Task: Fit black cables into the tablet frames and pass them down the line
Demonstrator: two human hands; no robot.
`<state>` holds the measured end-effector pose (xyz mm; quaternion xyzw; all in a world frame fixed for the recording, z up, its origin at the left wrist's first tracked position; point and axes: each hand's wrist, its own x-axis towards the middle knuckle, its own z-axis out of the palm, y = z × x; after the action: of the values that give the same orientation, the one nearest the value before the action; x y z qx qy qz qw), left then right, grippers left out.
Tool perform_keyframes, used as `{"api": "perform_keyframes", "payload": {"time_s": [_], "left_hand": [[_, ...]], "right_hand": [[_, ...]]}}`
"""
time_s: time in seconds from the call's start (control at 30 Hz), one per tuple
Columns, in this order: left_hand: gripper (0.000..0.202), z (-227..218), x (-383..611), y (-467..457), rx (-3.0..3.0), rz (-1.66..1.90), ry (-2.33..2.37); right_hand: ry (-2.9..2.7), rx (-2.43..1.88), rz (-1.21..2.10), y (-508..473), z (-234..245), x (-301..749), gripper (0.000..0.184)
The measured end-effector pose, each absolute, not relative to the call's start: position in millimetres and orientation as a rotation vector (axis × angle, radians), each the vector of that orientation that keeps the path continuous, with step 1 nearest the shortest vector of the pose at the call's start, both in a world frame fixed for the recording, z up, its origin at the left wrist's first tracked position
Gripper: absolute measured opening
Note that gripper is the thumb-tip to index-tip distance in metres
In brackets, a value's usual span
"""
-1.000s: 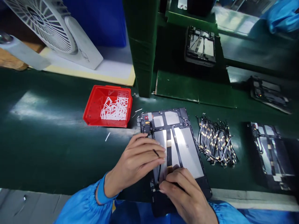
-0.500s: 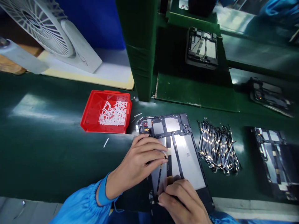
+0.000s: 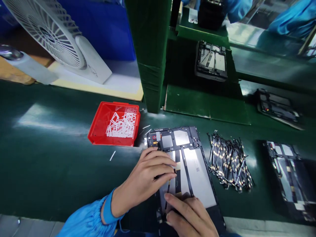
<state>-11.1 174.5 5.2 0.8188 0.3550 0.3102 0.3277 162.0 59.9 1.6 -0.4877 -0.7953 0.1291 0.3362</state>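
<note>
An opened tablet (image 3: pixel 187 154) lies back-up on the green belt in front of me, its shiny battery and circuit boards showing. My left hand (image 3: pixel 145 179) rests on its left half, fingers together, pressing a thin black flex cable (image 3: pixel 168 187) against the battery. My right hand (image 3: pixel 191 215) sits at the tablet's near end, fingers curled and pressed down on the lower end of the cable. What lies under my right fingertips is hidden.
A red bin (image 3: pixel 115 123) of white paper strips stands left of the tablet. A pile of black flex cables (image 3: pixel 229 159) lies to its right. More opened tablets (image 3: pixel 287 174) lie right and behind. A white fan (image 3: pixel 56 39) stands far left; a green post (image 3: pixel 151 56) rises behind.
My right hand slid toward me and lower in view. My left hand stayed on the cable. The camera tilted a little, shifting everything downward.
</note>
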Motion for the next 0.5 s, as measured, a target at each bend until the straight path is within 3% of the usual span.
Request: {"api": "perform_keyframes", "payload": {"time_s": [0.2, 0.37, 0.5], "left_hand": [[0.01, 7.7, -9.5, 173.6, 2.156, 0.806, 0.948], [0.065, -9.2, -17.1, 168.6, 2.2, 0.965, 1.016], [0.063, -32.3, -40.1, 150.3, 2.418, 1.228, 0.95]], "right_hand": [[-1.934, -1.278, 0.161, 59.2, -14.5, 148.9, 0.027], [-1.781, -1.377, 0.101, 58.4, -16.7, 138.2, 0.03], [-1.743, -1.416, 0.099, 55.3, -22.0, 135.0, 0.031]]}}
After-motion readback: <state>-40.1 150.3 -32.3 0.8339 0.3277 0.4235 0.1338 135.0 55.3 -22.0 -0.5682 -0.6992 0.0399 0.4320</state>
